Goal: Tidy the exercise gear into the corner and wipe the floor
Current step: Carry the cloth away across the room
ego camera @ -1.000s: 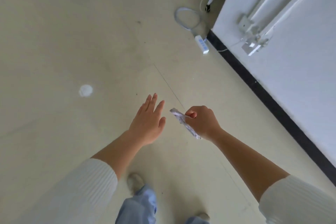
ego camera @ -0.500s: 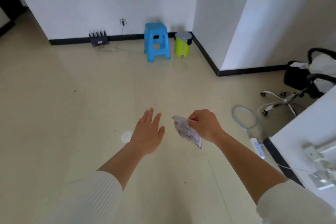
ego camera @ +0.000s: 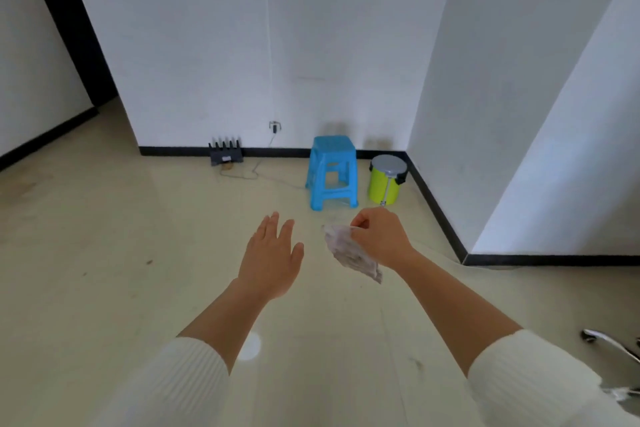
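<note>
Legible markings: none; no text, label, brand, number or sign can be read on anything in view.

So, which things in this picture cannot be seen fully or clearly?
Head view: crumpled wipe, partly covered by the right hand.
Head view: chrome chair leg, cut off by the right edge.
Head view: black device with upright prongs, too small to identify.

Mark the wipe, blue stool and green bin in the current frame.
wipe (ego camera: pixel 348 251): head view, middle of the crumpled wad.
blue stool (ego camera: pixel 334 146): head view, seat top.
green bin (ego camera: pixel 377 189): head view, front of the body.
</note>
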A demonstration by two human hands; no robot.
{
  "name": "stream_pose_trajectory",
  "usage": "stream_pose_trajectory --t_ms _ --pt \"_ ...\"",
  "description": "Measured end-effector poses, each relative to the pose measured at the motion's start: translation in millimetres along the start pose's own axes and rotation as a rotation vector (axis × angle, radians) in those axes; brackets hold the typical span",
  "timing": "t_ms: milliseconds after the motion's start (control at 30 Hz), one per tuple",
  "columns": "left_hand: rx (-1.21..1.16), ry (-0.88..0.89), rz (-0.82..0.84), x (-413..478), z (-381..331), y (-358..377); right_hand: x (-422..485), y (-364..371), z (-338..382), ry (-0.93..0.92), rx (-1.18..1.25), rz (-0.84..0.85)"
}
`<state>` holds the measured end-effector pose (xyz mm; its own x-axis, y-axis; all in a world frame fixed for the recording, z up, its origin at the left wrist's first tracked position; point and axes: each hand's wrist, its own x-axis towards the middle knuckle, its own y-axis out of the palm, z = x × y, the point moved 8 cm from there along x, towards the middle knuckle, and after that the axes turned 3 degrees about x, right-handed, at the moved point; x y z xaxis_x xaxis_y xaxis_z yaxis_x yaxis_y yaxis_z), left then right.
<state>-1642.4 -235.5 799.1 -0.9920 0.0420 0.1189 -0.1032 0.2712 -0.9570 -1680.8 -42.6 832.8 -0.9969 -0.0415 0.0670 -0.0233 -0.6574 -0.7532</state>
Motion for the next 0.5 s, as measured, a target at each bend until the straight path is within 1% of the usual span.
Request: stream_pose_trajectory --t_ms 133,300,500 --pt "0.045 -0.024 -0.050 118.3 7.5 -6.2 116.7 -13.3 -7.0 -0.018 0.062 -0.066" --pt "0.084 -0.028 -0.078 281.7 19.6 10.2 282.2 -11.1 -29.4 -0.021 0.082 -0.056" --pt "0.151 0.032 -0.031 479.3 13.0 46.7 474.3 -24.1 -62.0 0.034 0.115 -0.092"
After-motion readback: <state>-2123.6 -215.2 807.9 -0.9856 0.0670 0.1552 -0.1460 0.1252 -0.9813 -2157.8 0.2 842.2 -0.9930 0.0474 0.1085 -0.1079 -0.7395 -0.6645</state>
